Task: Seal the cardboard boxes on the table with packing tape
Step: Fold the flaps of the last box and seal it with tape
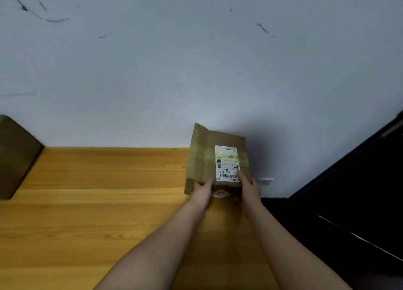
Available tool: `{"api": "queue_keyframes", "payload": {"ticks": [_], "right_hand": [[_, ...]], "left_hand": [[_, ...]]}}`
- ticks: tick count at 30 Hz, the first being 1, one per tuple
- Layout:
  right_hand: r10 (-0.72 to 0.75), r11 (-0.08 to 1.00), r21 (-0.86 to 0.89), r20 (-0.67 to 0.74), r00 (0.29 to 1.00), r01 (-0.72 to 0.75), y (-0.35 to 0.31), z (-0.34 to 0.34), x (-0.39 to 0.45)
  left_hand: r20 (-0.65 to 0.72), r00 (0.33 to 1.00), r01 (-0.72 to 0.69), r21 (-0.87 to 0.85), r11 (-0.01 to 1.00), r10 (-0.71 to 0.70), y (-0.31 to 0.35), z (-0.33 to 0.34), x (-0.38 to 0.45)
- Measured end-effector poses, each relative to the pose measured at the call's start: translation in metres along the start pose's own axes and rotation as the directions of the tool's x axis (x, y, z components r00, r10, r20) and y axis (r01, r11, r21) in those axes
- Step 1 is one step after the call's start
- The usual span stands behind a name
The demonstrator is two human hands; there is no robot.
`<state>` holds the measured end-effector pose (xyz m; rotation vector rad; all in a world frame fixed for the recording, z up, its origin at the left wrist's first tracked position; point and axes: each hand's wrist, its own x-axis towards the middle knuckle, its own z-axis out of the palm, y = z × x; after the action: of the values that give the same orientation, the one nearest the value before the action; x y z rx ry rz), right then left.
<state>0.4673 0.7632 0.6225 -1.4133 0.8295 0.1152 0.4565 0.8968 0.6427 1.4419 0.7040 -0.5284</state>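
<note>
- A wooden tabletop (87, 213) runs across the lower half of the view, its far edge meeting a pale wall (196, 60) marked with a few dark scuffs.
- A brown cardboard box (201, 156) sits at the far right of the tabletop, right against the wall.
- The box top faces the camera, and one flap on its left side stands open and raised.
- A white shipping label (226, 158) with barcodes is stuck on the top, towards the right.
- Both bare forearms reach in from the bottom of the view to the box.
- The left hand (204, 191) grips the near left edge of the box, with the thumb lying on top.
- The right hand (250, 187) grips the near right edge, and its fingers (242, 175) rest on the lower corner of the label.
- Part of a second brown box (15, 158) shows at the far left edge, well apart from the hands.
- Dark furniture (349, 202) fills the lower right, beside the tabletop.
</note>
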Motion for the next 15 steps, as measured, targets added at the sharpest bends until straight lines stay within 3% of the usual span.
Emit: {"api": "queue_keyframes", "payload": {"ticks": [6,10,15], "right_hand": [[-0.012,1.0,0.01,0.054,0.998,0.011,0.001,0.05,-0.043],[-0.038,0.997,-0.059,0.088,0.995,0.043,0.009,0.1,-0.082],[-0.062,0.991,-0.113,0.131,0.989,0.077,0.036,0.174,-0.144]], "left_hand": [[-0.077,0.997,0.024,0.071,0.997,-0.019,-0.022,-0.072,0.041],[-0.013,1.0,-0.005,0.014,1.0,0.006,0.016,-0.134,-0.044],[0.042,0.999,-0.018,-0.015,1.0,0.019,0.003,-0.239,-0.054]]}}
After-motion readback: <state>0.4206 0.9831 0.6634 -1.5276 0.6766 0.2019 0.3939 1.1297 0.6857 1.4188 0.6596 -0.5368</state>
